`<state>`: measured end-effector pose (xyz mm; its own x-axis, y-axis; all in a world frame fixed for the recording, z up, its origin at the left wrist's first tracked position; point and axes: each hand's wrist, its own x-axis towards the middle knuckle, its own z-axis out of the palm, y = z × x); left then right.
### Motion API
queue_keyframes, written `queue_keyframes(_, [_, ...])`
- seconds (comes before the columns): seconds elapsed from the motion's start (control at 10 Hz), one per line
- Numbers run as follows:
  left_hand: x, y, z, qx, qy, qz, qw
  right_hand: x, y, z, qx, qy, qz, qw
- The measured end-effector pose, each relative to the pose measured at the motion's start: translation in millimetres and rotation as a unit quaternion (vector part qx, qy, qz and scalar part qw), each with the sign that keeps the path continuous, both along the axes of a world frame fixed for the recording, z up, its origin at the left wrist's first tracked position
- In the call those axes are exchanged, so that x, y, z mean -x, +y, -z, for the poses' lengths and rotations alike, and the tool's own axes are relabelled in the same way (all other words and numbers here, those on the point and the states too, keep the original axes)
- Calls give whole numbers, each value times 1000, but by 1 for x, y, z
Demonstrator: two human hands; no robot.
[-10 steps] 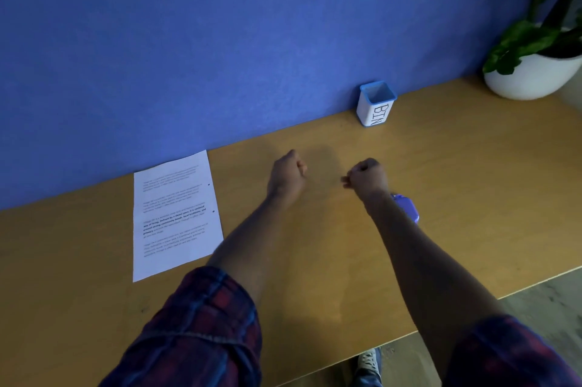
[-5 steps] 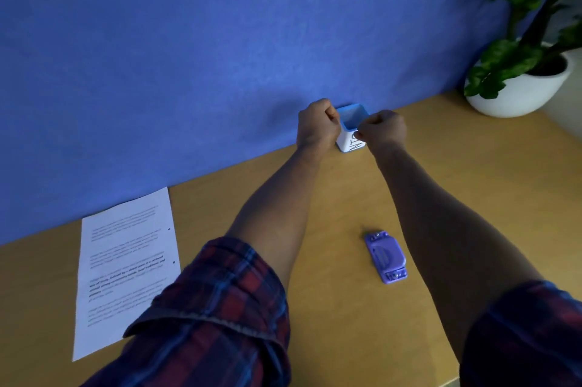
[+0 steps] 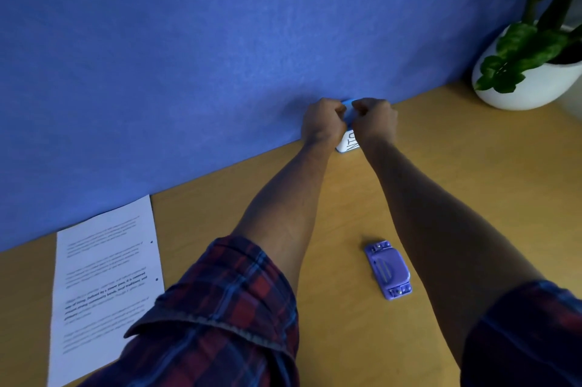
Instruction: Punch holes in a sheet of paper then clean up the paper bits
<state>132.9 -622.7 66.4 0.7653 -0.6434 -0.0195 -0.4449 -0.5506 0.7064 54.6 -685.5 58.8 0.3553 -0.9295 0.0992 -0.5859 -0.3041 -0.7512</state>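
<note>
My left hand (image 3: 322, 123) and my right hand (image 3: 374, 122) are side by side above the small white bin with a blue rim (image 3: 349, 143), at the back of the desk against the blue wall. Both hands have their fingers curled with the fingertips bunched over the bin's opening. I cannot see anything inside the fingers. The hands hide most of the bin. The purple hole punch (image 3: 389, 270) lies on the desk between my forearms, untouched. The printed sheet of paper (image 3: 104, 276) lies flat at the left, with two punched holes along its right edge.
A wooden desk (image 3: 472, 166) runs along a blue wall (image 3: 220, 55). At the back right corner stands a white pot with a green plant (image 3: 529, 84). My plaid sleeves are rolled up at the bottom of the view.
Both curled hands moved from the middle of the desk back to the bin and now sit right over its opening. The hole punch stayed where it was.
</note>
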Motion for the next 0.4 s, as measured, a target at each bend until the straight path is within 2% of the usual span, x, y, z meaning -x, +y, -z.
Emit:
queue_keyframes(0.2, [-2, 17, -9, 32, -10, -5, 999, 2, 12, -7, 47, -15, 13, 999])
queue_keyframes(0.3, [-3, 38, -11, 39, -42, -9, 998, 3, 28, -7, 62, -46, -3, 997])
queue_keyframes(0.4, [-1, 71, -10, 9, -145, 17, 989, 1, 51, -2, 110, -62, -55, 991])
